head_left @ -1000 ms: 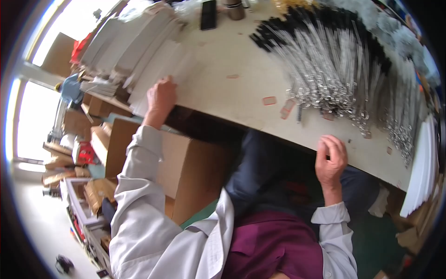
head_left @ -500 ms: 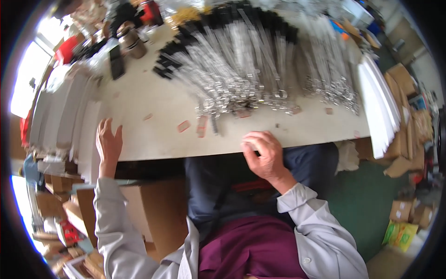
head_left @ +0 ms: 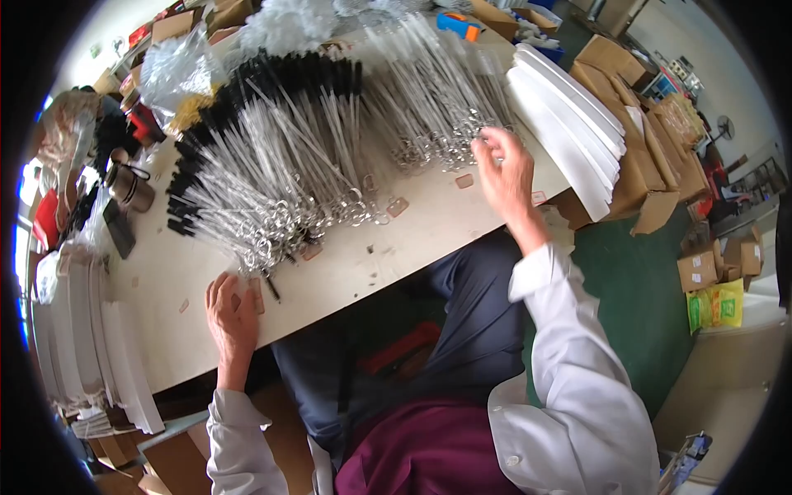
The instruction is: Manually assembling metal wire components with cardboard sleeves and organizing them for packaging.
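Observation:
My left hand (head_left: 232, 323) rests on the table's near edge at the left, fingers loosely stretched and apart, with nothing seen in it. Just beyond it lies a wide fanned pile of wire-handled brushes (head_left: 280, 140) with black bristle ends pointing away and metal rings toward me. A small red-edged tag (head_left: 258, 297) lies right by my left thumb. My right hand (head_left: 507, 173) is at the ring ends of a second pile of thin brushes (head_left: 429, 91), pale rather than black at the tips. Its thumb and fingers are bent together there; what they pinch is too small to make out.
White folded card sheets (head_left: 569, 124) stand at the table's right end, and another white stack (head_left: 82, 338) at its left. A phone (head_left: 120, 229) and a brown flask (head_left: 130, 186) are at the left. Cardboard boxes (head_left: 627, 91) stand beyond the right end. Small tags (head_left: 398, 206) lie along the front.
My view has turned to the right. My right hand has gone from the table's front edge to the ring ends of the right pile. My left hand is now beside the black-tipped brushes.

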The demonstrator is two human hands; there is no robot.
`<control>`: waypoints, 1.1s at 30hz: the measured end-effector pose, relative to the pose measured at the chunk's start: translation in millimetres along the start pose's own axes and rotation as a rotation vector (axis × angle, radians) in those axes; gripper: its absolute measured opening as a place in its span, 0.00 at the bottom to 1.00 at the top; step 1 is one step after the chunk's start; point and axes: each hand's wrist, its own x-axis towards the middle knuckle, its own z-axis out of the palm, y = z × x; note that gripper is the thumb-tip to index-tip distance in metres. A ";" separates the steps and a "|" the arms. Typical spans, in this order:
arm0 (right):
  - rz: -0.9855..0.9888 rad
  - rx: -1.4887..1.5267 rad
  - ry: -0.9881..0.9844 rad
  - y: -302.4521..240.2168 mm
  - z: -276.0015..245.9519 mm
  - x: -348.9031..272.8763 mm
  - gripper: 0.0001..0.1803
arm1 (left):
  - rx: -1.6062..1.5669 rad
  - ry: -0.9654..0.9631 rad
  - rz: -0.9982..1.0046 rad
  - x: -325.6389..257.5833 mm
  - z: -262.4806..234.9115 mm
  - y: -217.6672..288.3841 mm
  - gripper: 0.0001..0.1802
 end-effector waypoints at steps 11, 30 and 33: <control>0.420 -0.447 -0.312 95.4 8.5 87.2 0.51 | -0.002 0.104 0.035 2.3 -12.4 15.5 0.14; 0.392 -0.471 -0.404 105.7 21.7 91.0 0.51 | 0.063 -0.427 -0.094 200.5 148.3 266.4 0.29; 0.400 -0.450 -0.437 126.6 3.3 96.7 0.52 | 0.073 -0.505 -0.118 212.4 171.3 280.5 0.26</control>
